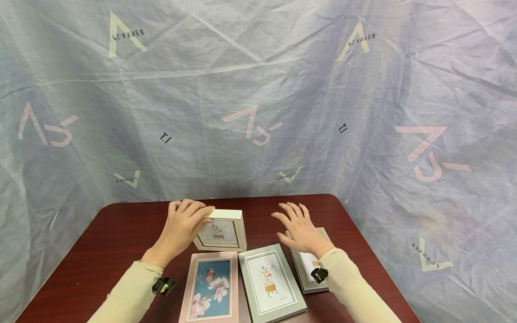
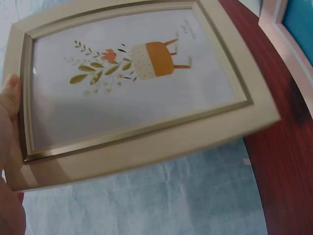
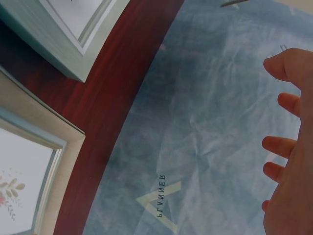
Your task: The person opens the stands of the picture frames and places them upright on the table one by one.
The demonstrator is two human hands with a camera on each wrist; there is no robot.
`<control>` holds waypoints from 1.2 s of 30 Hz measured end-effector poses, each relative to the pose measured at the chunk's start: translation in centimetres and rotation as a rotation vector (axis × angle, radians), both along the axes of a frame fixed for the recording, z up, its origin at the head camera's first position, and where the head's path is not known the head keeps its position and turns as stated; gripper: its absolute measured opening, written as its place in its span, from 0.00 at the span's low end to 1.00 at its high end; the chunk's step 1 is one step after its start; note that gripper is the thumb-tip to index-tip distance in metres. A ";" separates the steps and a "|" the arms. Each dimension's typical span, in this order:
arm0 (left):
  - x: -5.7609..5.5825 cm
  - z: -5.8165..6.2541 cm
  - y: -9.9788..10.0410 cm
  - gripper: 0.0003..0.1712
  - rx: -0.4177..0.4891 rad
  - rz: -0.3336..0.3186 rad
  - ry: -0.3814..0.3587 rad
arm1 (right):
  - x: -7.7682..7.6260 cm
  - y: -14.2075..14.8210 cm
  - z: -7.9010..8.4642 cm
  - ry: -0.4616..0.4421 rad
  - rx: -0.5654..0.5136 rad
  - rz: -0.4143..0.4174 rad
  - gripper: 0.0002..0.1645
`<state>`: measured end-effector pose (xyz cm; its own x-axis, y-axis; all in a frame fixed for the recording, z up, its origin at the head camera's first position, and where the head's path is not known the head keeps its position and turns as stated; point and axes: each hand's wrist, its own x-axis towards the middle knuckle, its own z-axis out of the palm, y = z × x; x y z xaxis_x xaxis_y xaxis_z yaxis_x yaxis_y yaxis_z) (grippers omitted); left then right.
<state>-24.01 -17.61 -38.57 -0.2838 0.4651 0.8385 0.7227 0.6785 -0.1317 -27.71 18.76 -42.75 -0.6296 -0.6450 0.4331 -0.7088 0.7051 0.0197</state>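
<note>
My left hand grips the top left corner of a cream picture frame, which stands upright behind the other frames. In the left wrist view the cream frame fills much of the picture; its print shows a potted plant with a red flower. My right hand hovers with spread fingers above a beige picture frame and holds nothing. The right wrist view shows the right hand apart from any frame. Part of the beige frame is hidden behind the right hand and sleeve.
A pink picture frame with a blossom print and a grey-green picture frame with a plant print lie flat side by side in front. The dark red table ends at a hanging grey-blue cloth.
</note>
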 end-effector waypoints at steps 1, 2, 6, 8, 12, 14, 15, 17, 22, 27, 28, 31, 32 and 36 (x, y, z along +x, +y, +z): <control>0.0 0.0 0.1 0.25 0.009 0.009 -0.001 | 0.0 0.0 -0.1 0.000 -0.003 -0.001 0.31; -0.1 -0.1 0.2 0.25 0.016 0.019 -0.003 | 0.1 -0.1 -0.2 -0.003 -0.005 -0.002 0.31; -0.1 -0.3 0.5 0.26 0.034 0.052 -0.012 | 0.3 -0.1 -0.7 -0.015 -0.015 0.002 0.30; -0.1 -0.4 0.6 0.27 0.036 0.063 -0.016 | 0.4 -0.1 -0.9 -0.019 -0.015 0.006 0.30; 0.0 -0.5 0.6 0.28 0.035 0.072 -0.019 | 0.5 -0.1 -1.2 -0.007 -0.012 0.009 0.31; -0.1 -0.5 0.5 0.28 0.034 0.072 -0.015 | 0.5 -0.1 -1.2 0.002 -0.008 0.006 0.32; -0.1 -0.5 0.5 0.27 0.034 0.073 -0.010 | 0.5 -0.2 -1.2 0.005 -0.009 0.007 0.32; -0.2 -0.5 0.5 0.27 0.036 0.071 -0.004 | 0.6 -0.4 -1.1 0.014 -0.008 0.006 0.34; -0.2 -0.4 0.5 0.27 0.043 0.070 -0.005 | 0.8 -1.7 -1.5 0.030 0.003 0.025 0.35; -0.3 -0.4 0.6 0.27 0.046 0.067 -0.009 | 1.0 -3.6 -1.7 0.036 0.024 0.049 0.36; -0.3 -0.4 0.7 0.27 0.047 0.068 -0.009 | 1.1 -3.9 -1.7 0.031 0.026 0.052 0.36; -0.4 -0.4 0.7 0.27 0.052 0.071 -0.011 | 1.3 -5.1 -1.7 0.033 0.039 0.047 0.36; -0.5 -0.4 0.8 0.27 0.054 0.072 -0.013 | 1.3 -5.4 -1.6 0.036 0.041 0.047 0.35; -0.6 -0.4 1.0 0.27 0.063 0.075 -0.019 | 1.5 -6.8 -1.6 0.057 0.053 0.042 0.34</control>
<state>-24.57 -16.62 -39.01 -0.3321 0.3884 0.8595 0.6718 0.7371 -0.0735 -26.18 11.94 -44.34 -0.5769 -0.6929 0.4325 -0.7341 0.6721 0.0974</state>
